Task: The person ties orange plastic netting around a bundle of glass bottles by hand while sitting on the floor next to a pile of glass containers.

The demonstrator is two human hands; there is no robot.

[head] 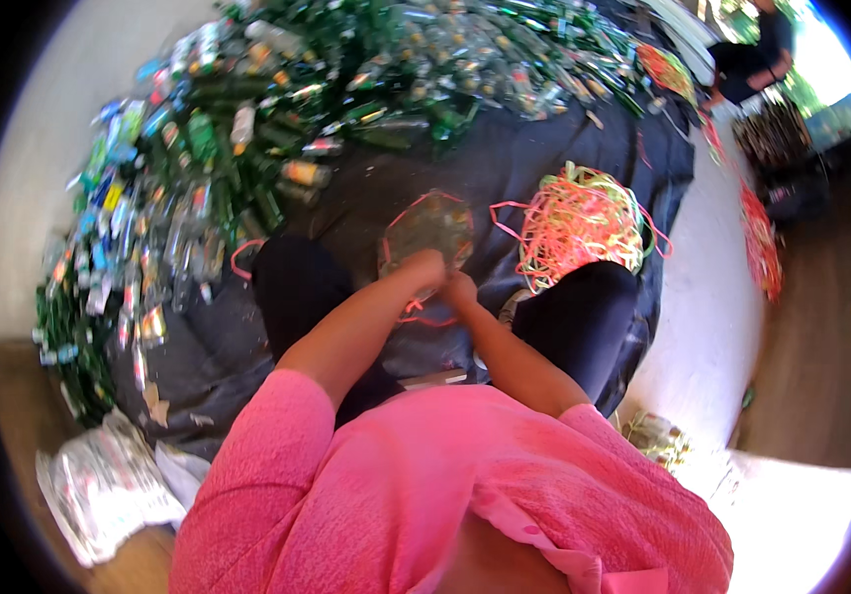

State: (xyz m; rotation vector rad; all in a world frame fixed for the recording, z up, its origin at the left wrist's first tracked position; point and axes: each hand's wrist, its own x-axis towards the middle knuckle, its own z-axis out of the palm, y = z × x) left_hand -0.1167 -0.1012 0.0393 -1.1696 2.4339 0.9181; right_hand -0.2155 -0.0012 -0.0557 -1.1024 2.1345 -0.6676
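Between my knees stands a round bundle of transparent bottles [425, 226], somewhat blurred, with a pink plastic strap [425, 196] looped around it. My left hand [425, 269] is a closed fist against the near side of the bundle. Just right of it and touching or nearly touching, my right hand [460, 291] has its fingers curled in. Both hands seem to grip the strap at the bundle's near side, though blur and my own fists hide the fingertips. A loose pink strap end [414, 305] shows below the left hand.
A heap of pink and yellow-green straps [581, 223] lies by my right knee. Piled glass and plastic bottles [247, 134] curve around the far and left sides of a black sheet [544, 145]. A white plastic sack [110, 482] sits at lower left. Another person [756, 56] sits at far right.
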